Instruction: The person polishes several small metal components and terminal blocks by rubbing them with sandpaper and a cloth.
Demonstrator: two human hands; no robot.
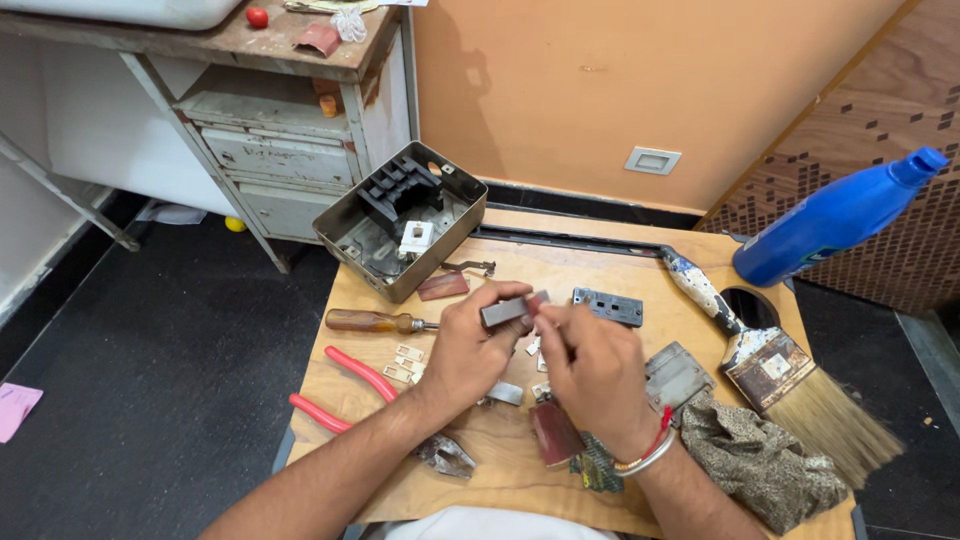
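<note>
My left hand (468,345) grips a small dark grey rectangular block (505,311) above the middle of a small wooden table (560,262). My right hand (592,366) is closed right beside it, its fingertips pressing something small and reddish against the block's right end. What the right fingers pinch is mostly hidden. Under my hands lie small white and metal parts (404,362) and a reddish-brown pad (555,435).
An open grey metal box (400,218) sits at the table's far left corner. A wooden-handled screwdriver (373,321), red-handled pliers (345,389), a dark switch plate (609,306), a paint brush (770,370), a patterned cloth (760,462) and a blue bottle (835,217) surround my hands. A worn desk (270,120) stands behind.
</note>
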